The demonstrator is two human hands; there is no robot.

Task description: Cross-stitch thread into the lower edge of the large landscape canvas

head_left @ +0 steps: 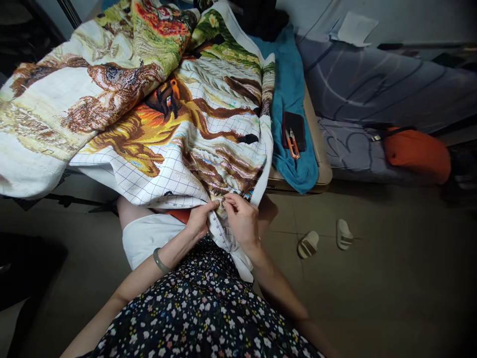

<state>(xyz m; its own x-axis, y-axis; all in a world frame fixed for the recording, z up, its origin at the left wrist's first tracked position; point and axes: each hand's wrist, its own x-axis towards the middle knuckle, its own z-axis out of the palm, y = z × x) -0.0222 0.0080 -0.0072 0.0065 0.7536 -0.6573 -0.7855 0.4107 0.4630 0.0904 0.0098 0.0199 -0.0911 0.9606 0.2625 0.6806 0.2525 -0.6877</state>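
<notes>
A large cross-stitch cloth (149,184) with a printed grid and stitched horses spreads over my lap and the surface ahead. At its near edge, my left hand (200,218) pinches the fabric between thumb and fingers. Close beside it, on the right, my right hand (243,218) is closed in a pinch just over the stitched part. Whatever sits between those fingertips is too small to make out. The left part of the cloth is folded over, showing its back with loose thread ends.
Orange-handled thread snips (292,144) lie on a dark flat case (298,130), on a teal cloth (288,84) to the right. An orange bag (417,154) rests farther right. Two slippers (308,244) are on the tiled floor.
</notes>
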